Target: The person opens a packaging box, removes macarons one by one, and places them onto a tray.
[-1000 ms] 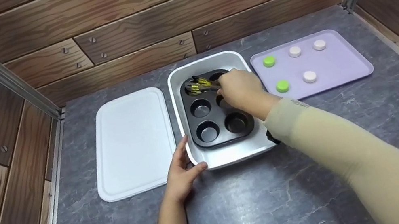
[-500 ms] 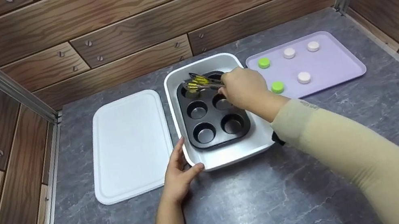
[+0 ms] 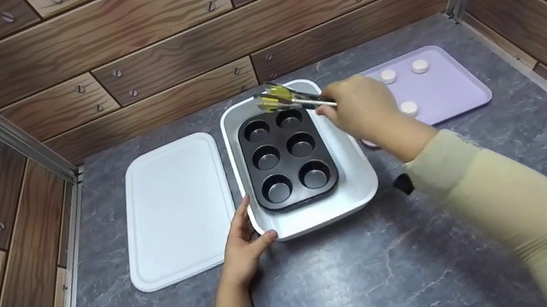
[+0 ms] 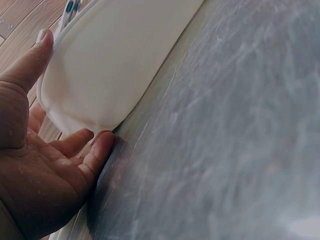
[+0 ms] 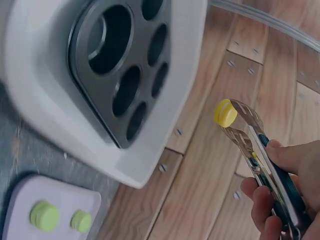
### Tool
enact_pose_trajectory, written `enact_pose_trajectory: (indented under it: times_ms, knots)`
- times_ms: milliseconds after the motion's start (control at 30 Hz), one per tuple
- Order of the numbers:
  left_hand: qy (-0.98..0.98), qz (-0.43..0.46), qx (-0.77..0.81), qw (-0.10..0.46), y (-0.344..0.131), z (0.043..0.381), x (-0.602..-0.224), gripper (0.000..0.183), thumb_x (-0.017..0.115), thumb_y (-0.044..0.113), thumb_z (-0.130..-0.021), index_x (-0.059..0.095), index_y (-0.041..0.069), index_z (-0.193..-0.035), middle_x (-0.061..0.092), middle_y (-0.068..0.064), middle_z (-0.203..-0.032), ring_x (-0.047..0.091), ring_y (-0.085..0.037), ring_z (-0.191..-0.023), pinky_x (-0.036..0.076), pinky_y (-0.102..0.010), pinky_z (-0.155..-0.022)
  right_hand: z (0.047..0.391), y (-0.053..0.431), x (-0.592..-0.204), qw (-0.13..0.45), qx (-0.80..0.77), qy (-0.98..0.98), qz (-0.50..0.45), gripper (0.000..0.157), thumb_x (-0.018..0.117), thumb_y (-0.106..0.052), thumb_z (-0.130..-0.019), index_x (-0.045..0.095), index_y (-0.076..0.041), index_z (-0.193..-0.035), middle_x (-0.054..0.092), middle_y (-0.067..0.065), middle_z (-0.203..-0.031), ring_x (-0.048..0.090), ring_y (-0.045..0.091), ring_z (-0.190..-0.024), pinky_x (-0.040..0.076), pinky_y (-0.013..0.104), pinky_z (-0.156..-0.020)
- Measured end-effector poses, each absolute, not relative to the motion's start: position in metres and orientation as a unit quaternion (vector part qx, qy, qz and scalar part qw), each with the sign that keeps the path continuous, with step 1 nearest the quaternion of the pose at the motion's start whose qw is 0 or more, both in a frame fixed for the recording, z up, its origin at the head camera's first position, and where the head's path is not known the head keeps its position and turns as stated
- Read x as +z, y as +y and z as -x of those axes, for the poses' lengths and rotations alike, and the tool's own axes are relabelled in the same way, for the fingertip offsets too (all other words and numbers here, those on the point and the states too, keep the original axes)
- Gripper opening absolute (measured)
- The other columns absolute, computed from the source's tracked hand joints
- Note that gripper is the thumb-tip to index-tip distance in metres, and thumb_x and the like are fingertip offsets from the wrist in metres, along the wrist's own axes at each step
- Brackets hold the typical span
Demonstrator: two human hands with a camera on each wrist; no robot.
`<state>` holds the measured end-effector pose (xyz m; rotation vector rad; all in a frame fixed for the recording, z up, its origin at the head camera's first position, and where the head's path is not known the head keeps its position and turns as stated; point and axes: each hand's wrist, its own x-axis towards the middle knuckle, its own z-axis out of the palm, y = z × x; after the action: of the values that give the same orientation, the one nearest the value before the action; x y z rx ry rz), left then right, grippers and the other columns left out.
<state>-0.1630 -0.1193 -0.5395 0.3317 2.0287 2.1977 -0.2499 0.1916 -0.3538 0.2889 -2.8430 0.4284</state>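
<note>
My right hand [image 3: 363,104] grips a pair of metal tongs [image 3: 312,102] above the far end of a white bin [image 3: 313,219]. In the right wrist view, a yellow macaron-like piece [image 5: 226,114] sits at the tongs' slotted tips. A black muffin tin [image 3: 288,170] lies inside the bin, its cups showing bare bottoms. My left hand [image 3: 240,252] holds the bin's near left corner. The left wrist view shows its thumb at the rim and its other fingers bent at the lower edge.
Right of the bin, a lilac tray [image 3: 448,89] bears several pale round pieces [image 3: 419,66]. Two green ones [image 5: 45,216] show in the right wrist view. A flat white lid or board [image 3: 180,212] lies to the left. Wood-patterned walls [image 3: 166,54] enclose the table.
The tongs have risen out of the tin's far left cup and shifted right, with a yellow piece at their tips. My left hand keeps its place on the bin.
</note>
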Motion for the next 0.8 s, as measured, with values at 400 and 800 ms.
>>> enact_pose_trajectory:
  times_ms: [400, 800]
  knots:
    - [0.668, -0.101, 0.735, 0.063, -0.118, 0.162, -0.541, 0.096, 0.082, -0.005, -0.088, 0.026, -0.001, -0.165, 0.041, -0.036, -0.157, 0.049, -0.05, -0.138, 0.054, -0.031, -0.1, 0.229, 0.244, -0.326, 0.157, 0.159, -0.971, -0.084, 0.034, 0.078, -0.033, -0.097, 0.079, -0.005, -0.116, 0.077, 0.02, -0.099, 0.068, 0.05, -0.089, 0.049, 0.063, -0.067]
    - [0.661, -0.109, 0.739, 0.071, -0.119, 0.162, -0.54, 0.099, 0.085, -0.001, -0.087, 0.025, -0.001, -0.165, 0.041, -0.037, -0.157, 0.05, -0.049, -0.138, 0.054, -0.03, -0.1, 0.228, 0.331, -0.313, 0.139, 0.135, -0.981, 0.0, 0.041, 0.071, -0.038, -0.1, 0.077, -0.003, -0.121, 0.074, 0.029, -0.111, 0.064, 0.057, -0.099, 0.046, 0.068, -0.073]
